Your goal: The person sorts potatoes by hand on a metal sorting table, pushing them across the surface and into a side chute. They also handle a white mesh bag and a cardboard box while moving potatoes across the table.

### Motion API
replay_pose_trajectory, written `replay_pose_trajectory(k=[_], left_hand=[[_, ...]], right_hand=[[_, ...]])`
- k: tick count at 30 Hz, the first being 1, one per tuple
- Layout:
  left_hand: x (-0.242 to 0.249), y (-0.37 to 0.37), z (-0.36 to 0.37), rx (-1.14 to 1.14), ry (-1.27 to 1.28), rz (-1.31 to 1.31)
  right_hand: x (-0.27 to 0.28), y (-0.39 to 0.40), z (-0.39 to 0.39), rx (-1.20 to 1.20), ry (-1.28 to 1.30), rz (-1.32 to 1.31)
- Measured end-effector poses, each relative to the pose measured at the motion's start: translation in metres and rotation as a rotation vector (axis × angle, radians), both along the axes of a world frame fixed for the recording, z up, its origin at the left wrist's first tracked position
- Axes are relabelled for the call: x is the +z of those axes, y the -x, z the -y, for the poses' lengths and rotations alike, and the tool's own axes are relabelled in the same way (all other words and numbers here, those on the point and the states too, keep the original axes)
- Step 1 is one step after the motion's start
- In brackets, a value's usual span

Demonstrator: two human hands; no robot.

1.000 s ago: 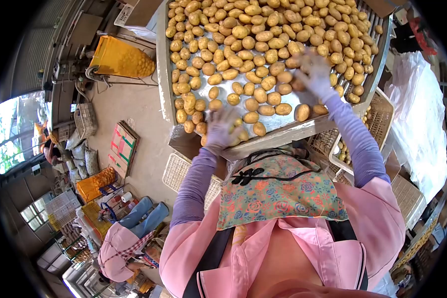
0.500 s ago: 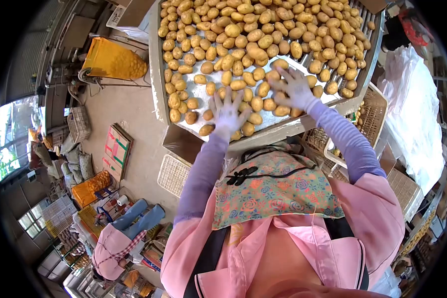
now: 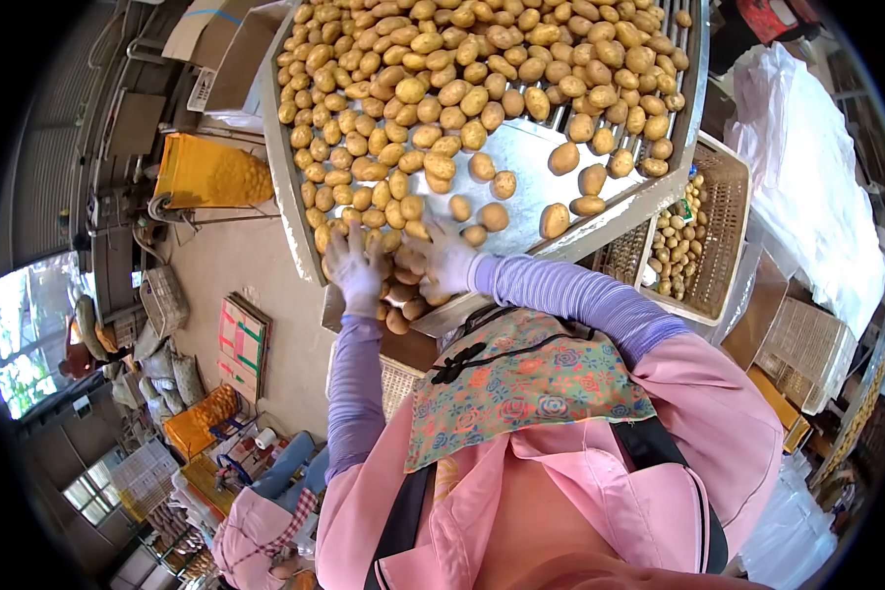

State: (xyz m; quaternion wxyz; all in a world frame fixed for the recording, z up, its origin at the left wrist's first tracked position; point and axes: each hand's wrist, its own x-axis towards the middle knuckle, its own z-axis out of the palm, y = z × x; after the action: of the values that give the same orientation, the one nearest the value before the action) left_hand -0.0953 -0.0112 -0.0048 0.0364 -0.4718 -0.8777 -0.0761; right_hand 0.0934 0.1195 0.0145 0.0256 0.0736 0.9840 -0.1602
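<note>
Many yellow-brown potatoes [image 3: 418, 90] cover a metal sorting tray [image 3: 526, 162] with a raised rim. At its near left corner, my left hand [image 3: 354, 270] in a pale glove rests against the potatoes, fingers spread. My right hand [image 3: 444, 260], gloved too, lies beside it with its fingers stretched over potatoes. Between and below the hands, several potatoes [image 3: 399, 295] sit at a gap in the rim, above a brown carton opening [image 3: 408, 346]. Neither hand is closed around a potato.
A plastic basket [image 3: 723, 197] holding small potatoes stands right of the tray. White plastic sheeting [image 3: 806, 147] lies beyond it. A yellow sack [image 3: 206, 172] of potatoes hangs at left. Flat cartons [image 3: 243, 344] lie on the floor. Another person [image 3: 256, 526] bends at lower left.
Both hands have swept left and toward me to the tray's near left corner. Potatoes have bunched there, and more bare metal shows on the right. The view has shifted.
</note>
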Motion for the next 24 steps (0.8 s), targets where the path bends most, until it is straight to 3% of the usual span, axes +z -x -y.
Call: replay_pose_trajectory(k=[1,3,4,5,6,7,8,9,10,11,12,13,15,16,17,18,19,20,21,22,23,24], left_hand=[[-0.008,-0.025,-0.02,-0.028,0.098,-0.027],[-0.018,-0.061,-0.046,-0.071,0.295,-0.078],[-0.018,-0.06,-0.049,-0.227,0.144,0.11],[-0.02,-0.057,-0.049,-0.383,-0.006,0.298],[-0.018,-0.042,-0.048,-0.398,0.074,0.152],[-0.011,-0.021,-0.046,-0.409,0.158,0.011],[-0.001,-0.002,-0.053,-0.287,0.301,0.065],[-0.008,0.017,-0.053,-0.337,0.103,0.072],[-0.012,0.022,-0.071,-0.267,0.167,0.047],[-0.015,0.029,-0.096,-0.199,0.231,0.021],[-0.014,0.027,-0.127,-0.073,0.262,0.047],[-0.012,0.019,-0.158,0.05,0.289,0.072],[-0.013,-0.005,-0.195,0.127,0.241,0.138],[-0.006,-0.02,-0.207,0.198,0.186,0.198],[0.016,-0.035,-0.214,0.064,0.339,0.09],[0.004,-0.053,-0.209,-0.004,0.196,0.104],[-0.011,-0.064,-0.2,-0.076,0.05,0.113],[-0.015,-0.069,-0.188,-0.076,0.047,0.111],[-0.016,-0.077,-0.174,-0.261,0.055,0.123],[-0.017,-0.084,-0.16,-0.445,0.057,0.133],[-0.015,-0.087,-0.141,-0.441,0.05,0.131],[-0.011,-0.087,-0.116,-0.456,-0.03,0.171]], right_hand=[[-0.008,-0.006,-0.004,-0.005,0.002,0.0],[-0.026,-0.034,-0.021,0.222,0.117,-0.241],[-0.036,-0.047,-0.048,0.301,0.415,-0.459],[-0.001,-0.06,-0.078,0.25,0.136,-0.14],[0.041,-0.075,-0.11,0.197,-0.138,0.181],[0.033,-0.099,-0.148,-0.281,0.084,0.162],[0.056,-0.135,-0.183,-0.471,-0.213,-0.126],[0.033,-0.174,-0.232,-0.713,-0.342,-0.423],[0.02,-0.217,-0.282,-0.793,-0.284,-0.373],[0.0,-0.235,-0.311,-1.021,-0.661,-0.149],[-0.024,-0.253,-0.347,-1.111,-0.347,-0.036],[-0.008,-0.23,-0.344,-1.15,-0.51,0.122],[-0.019,-0.202,-0.352,-1.235,-0.466,-0.009],[-0.023,-0.194,-0.35,-1.225,-0.467,-0.004],[-0.027,-0.187,-0.347,-1.17,-0.434,-0.034],[-0.028,-0.176,-0.343,-1.119,-0.402,-0.07],[-0.011,-0.162,-0.323,-1.022,-0.498,0.054],[-0.009,-0.156,-0.305,-0.932,-0.516,-0.005],[-0.006,-0.152,-0.287,-0.838,-0.535,-0.059],[0.007,-0.143,-0.262,-0.8,-0.444,0.019],[0.017,-0.134,-0.245,-0.765,-0.351,0.095],[-0.012,-0.139,-0.235,-0.664,-0.211,-0.154]])
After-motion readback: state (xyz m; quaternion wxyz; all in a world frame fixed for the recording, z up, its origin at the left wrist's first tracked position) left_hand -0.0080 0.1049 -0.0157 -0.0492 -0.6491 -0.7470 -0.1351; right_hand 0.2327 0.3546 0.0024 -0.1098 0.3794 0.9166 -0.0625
